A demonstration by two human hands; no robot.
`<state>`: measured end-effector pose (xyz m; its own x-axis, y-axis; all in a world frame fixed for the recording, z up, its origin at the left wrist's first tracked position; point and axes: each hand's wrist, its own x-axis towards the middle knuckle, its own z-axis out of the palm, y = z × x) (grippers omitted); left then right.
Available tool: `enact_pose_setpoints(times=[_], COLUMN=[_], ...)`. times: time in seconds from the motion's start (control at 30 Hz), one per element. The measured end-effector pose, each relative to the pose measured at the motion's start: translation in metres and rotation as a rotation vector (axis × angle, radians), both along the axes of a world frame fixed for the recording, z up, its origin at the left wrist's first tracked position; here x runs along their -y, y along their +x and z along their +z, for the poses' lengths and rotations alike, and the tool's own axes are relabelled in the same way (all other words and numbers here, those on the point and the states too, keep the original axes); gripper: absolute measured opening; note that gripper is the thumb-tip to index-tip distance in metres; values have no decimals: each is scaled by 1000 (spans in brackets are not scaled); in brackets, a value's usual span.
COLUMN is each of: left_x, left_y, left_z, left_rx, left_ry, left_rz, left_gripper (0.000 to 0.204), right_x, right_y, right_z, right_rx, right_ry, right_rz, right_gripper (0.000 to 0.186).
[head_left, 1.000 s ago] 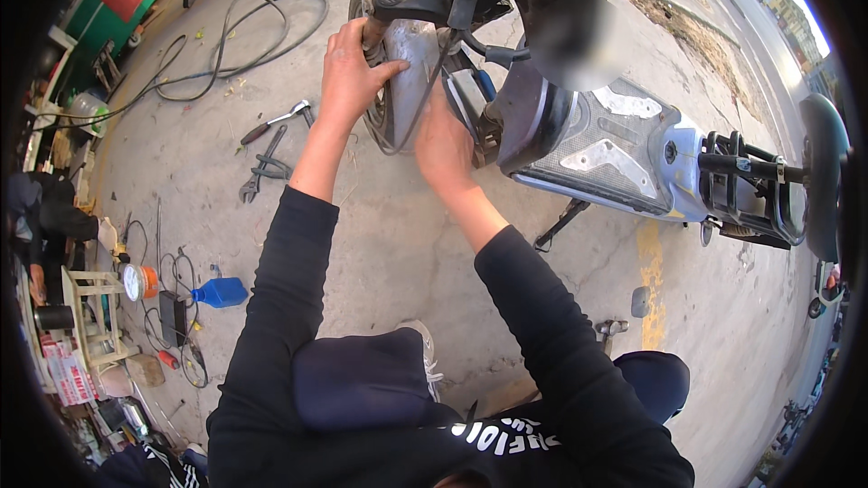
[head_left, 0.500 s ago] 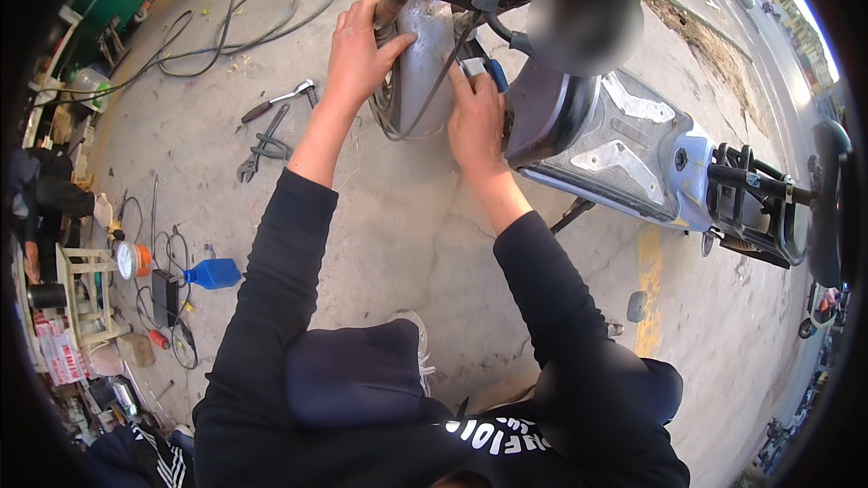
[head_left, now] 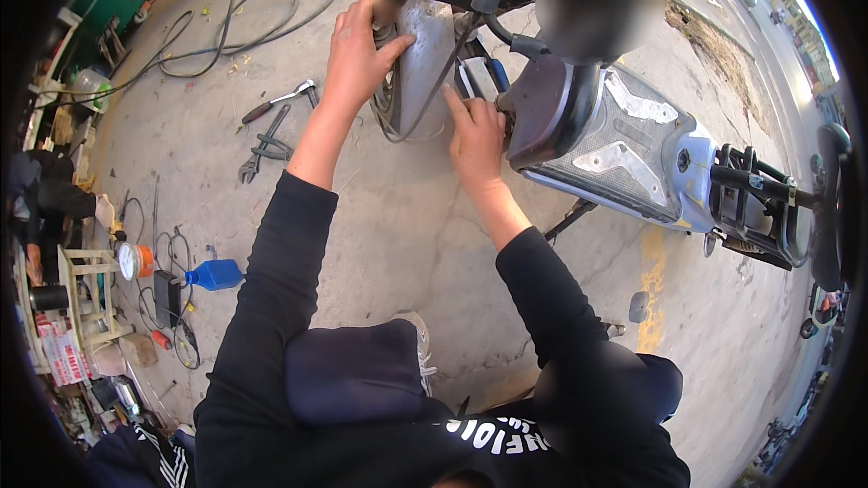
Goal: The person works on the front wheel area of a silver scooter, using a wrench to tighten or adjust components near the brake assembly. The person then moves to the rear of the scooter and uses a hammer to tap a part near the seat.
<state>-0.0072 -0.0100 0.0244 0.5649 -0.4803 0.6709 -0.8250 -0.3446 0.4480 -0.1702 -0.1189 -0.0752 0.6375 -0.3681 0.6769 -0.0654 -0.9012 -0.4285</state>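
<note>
While tools [head_left: 270, 136] lie aside, cable [head_left: 434, 93] (dark) separates hands [head_left: 476, 133].

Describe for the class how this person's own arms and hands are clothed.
The left hand and right hand are bare; no glove, ring or watch shows. Long black sleeves cover the arms but stop short of the wrists. They look plain, though part of the right one is blurred. The black top has white lettering on its front.
</note>
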Motion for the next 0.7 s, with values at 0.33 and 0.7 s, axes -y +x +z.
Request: enact_pose_setpoints(times=[0.33, 0.7], left_x=[-3, -2], left_y=[5, 11], left_z=[-1, -9], left_rx=[-1, -7], left_ry=[10, 40], left_rz=[-19, 4], left_gripper=[63, 62], right_x=[13, 19], right_y=[-14, -18], right_z=[-11, -34], right_rx=[-169, -187], right_ry=[-92, -92], right_rz=[63, 131], right_gripper=[37, 14])
